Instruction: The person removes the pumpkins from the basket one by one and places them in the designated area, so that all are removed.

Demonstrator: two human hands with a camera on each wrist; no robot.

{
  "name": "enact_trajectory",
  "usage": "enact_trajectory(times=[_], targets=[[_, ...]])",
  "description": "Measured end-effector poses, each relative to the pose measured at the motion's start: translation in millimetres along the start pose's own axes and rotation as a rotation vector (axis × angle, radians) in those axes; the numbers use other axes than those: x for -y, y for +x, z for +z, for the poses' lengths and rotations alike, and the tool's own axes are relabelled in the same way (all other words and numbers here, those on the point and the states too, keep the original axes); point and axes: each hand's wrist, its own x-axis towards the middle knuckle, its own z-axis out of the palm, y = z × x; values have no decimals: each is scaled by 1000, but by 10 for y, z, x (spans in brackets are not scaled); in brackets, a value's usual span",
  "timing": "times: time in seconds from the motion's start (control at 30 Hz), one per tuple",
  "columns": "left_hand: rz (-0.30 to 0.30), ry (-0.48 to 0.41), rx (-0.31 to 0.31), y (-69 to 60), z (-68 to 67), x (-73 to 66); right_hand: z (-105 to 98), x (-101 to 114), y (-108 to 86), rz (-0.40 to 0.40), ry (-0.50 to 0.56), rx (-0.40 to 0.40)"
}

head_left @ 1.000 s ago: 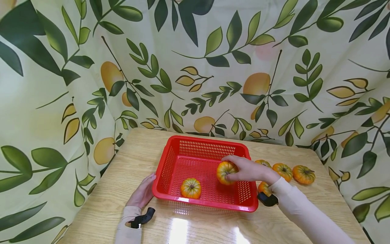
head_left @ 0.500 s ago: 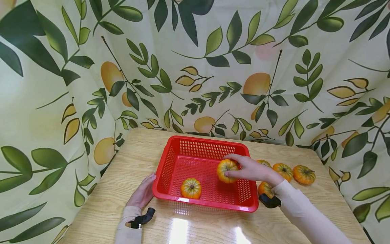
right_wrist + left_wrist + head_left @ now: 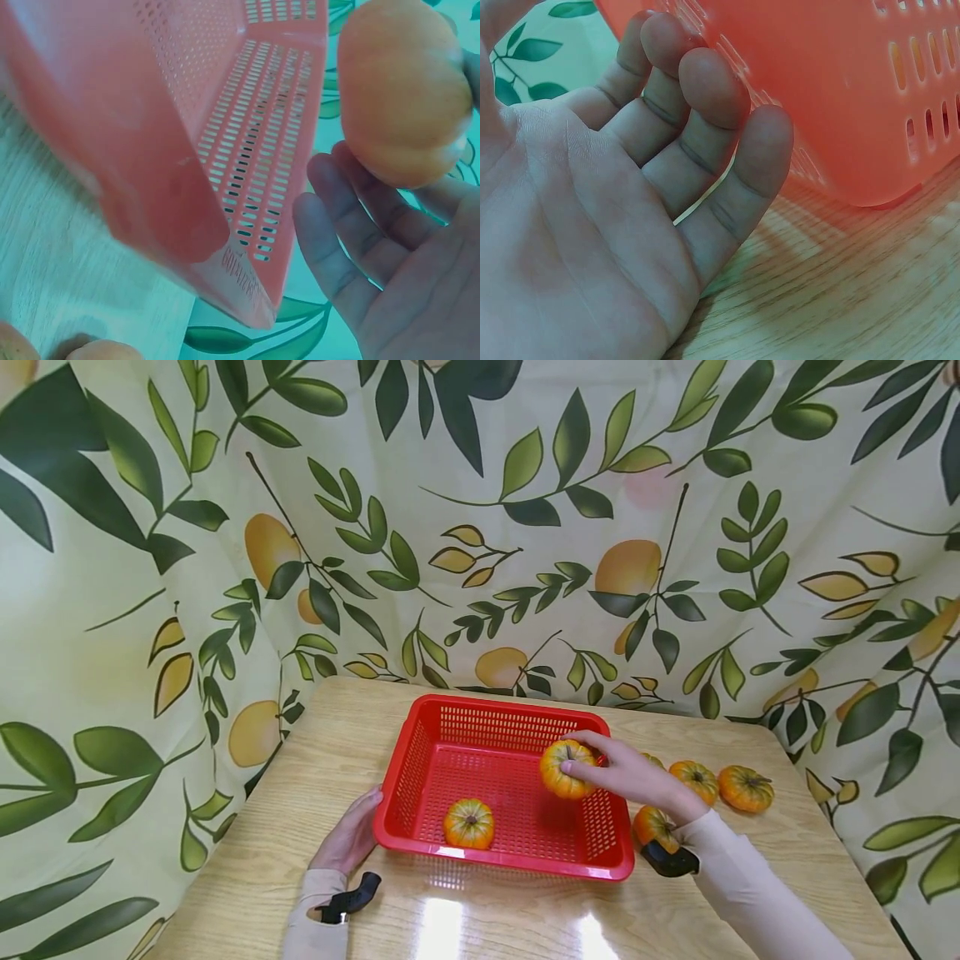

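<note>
My right hand (image 3: pixel 626 768) holds a small orange pumpkin (image 3: pixel 558 772) over the right part of a red plastic basket (image 3: pixel 397 842). In the right wrist view, the pumpkin (image 3: pixel 401 90) is raised beside the basket's rim, pinched between thumb and fingers, the thumb largely out of frame. Another small pumpkin (image 3: pixel 468 823) sits inside the basket near its front wall. At the basket's left end is my left hand (image 3: pixel 347 835). Its slightly bent fingers (image 3: pixel 712 90) rest against the basket's outer wall (image 3: pixel 810 90); the palm holds nothing.
Right of the basket, several more pumpkins (image 3: pixel 746 789) lie on the wooden table (image 3: pixel 360 710), partly hidden by my right arm. A leaf-patterned cloth (image 3: pixel 480 527) hangs behind and along the sides of the table.
My right hand has moved up and slightly right with the pumpkin, which has tilted so its stem shows. The left hand and the basket stay in place.
</note>
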Motion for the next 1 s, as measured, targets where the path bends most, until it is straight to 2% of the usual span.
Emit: enact_trajectory(times=[0.17,0.53,1.0], targets=[[13,-1,23,2,-5,13,-43,-19,-29,9,48,-41],[3,7,-7,-3,-13,15,-224,-50,-203,-13,10,-138],[3,34,-15,2,8,3,-409,-234,-472,1,42,-244]])
